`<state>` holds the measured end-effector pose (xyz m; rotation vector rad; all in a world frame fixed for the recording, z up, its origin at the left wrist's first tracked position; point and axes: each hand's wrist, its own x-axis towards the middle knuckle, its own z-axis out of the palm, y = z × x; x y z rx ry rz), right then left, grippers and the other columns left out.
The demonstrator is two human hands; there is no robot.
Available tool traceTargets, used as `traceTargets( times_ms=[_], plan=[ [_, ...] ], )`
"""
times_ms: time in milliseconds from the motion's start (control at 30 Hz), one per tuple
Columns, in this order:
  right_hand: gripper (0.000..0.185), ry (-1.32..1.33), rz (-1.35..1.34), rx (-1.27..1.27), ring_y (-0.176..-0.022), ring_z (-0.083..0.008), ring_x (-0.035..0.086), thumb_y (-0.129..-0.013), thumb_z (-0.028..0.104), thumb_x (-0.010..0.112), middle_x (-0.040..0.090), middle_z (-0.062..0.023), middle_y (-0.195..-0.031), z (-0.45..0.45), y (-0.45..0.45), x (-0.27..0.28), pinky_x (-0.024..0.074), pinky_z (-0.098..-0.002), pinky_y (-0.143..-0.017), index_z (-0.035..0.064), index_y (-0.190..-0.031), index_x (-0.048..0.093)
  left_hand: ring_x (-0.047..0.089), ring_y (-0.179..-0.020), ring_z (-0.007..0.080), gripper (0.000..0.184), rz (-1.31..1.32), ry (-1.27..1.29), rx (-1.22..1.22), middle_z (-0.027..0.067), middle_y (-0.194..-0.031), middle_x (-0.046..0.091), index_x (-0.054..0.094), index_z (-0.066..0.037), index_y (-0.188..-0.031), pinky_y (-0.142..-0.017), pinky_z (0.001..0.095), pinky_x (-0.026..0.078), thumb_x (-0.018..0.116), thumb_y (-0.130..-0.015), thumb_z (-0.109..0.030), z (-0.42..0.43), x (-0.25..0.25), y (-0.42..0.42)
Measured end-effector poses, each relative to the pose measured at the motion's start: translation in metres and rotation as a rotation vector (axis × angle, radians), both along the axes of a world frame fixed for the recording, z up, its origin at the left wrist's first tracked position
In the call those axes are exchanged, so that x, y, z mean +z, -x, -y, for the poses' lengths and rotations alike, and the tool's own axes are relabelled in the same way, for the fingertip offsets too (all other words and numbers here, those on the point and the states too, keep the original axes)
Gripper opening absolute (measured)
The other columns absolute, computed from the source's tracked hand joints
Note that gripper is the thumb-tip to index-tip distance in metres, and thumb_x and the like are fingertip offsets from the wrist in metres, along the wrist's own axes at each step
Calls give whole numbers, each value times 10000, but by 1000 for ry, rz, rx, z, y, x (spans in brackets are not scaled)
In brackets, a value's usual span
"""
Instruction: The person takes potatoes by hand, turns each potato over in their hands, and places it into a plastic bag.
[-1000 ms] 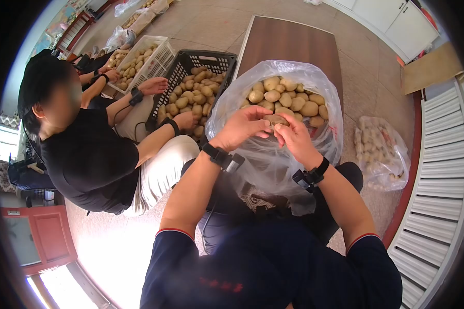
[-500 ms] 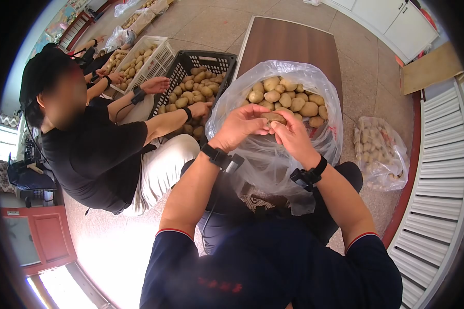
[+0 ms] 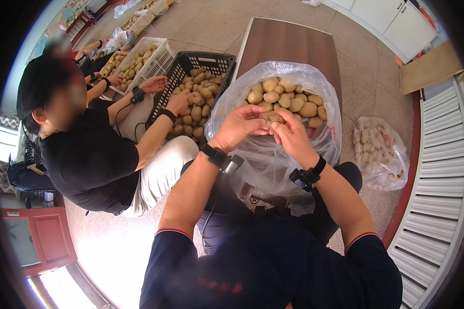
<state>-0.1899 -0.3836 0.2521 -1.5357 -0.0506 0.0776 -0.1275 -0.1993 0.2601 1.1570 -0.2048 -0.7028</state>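
One brown potato (image 3: 271, 118) is pinched between my two hands, over the near part of an open clear plastic bag (image 3: 325, 85). My left hand (image 3: 238, 127) grips it from the left, fingers and thumb closed on it. On its other side my right hand (image 3: 290, 135) has its thumb and fingertips pressed to the potato. Several potatoes (image 3: 308, 109) lie inside the bag, just beyond my hands. The bag's crumpled near side hangs toward my lap.
Under the bag is a brown tabletop (image 3: 288, 44). A black crate (image 3: 219, 59) of potatoes stands left, with a co-worker (image 3: 87, 149) reaching into it. Beyond is a white crate (image 3: 162, 56). A filled bag (image 3: 379, 152) sits on the floor at right, near a white radiator (image 3: 433, 195).
The potato has turned slightly between my fingers while both hands stay nearly in place. The co-worker's nearer hand has moved from the crate's right side back toward its middle.
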Motion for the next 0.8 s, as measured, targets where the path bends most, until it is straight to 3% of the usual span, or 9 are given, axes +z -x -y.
traceTargets(
  times_ms=[167,433,633,700,733,800],
  plan=[
    [313,-96,-82,48,-600,-65,518,-945,185,540,616,-20,-820,2,-1,-12,422,-220,-529,-3,-1196,547,686,-875,224,346,60,-86,1,150,-999,659,559,83,-1137,-750,304,570,637,-813,-12,-2,-9,-2],
    [324,-159,-169,73,-607,-82,528,-939,221,532,608,-35,-846,5,-1,-1,432,-231,-546,15,-1187,559,681,-835,206,328,39,-119,27,115,-985,639,552,53,-1145,-752,280,581,682,-871,-72,3,0,5],
    [267,-262,-447,42,-582,-120,558,-952,228,507,638,-74,-903,19,6,-28,461,-259,-541,22,-1111,571,650,-783,146,210,151,-284,249,78,-945,657,626,-8,-1045,-676,267,534,665,-892,-145,1,-15,-1],
    [281,-93,-580,124,-562,-137,560,-900,303,585,648,-72,-852,21,17,-37,461,-280,-492,31,-947,636,635,-756,126,178,-9,-283,404,63,-927,651,641,-31,-1013,-641,259,518,641,-918,-181,-9,-23,-11],
    [281,-91,-574,121,-562,-137,560,-900,303,585,648,-72,-852,23,23,-43,461,-280,-492,31,-947,636,631,-747,124,167,-2,-267,423,54,-918,649,638,-33,-1005,-632,258,516,623,-930,-181,-12,-22,-13],
    [306,131,-686,354,-589,-147,586,-891,335,606,645,-71,-802,27,38,-52,482,-286,-509,35,-889,666,627,-756,130,156,-24,-208,463,39,-928,643,623,-48,-997,-633,271,519,584,-960,-194,-17,-18,-15]
  ],
)
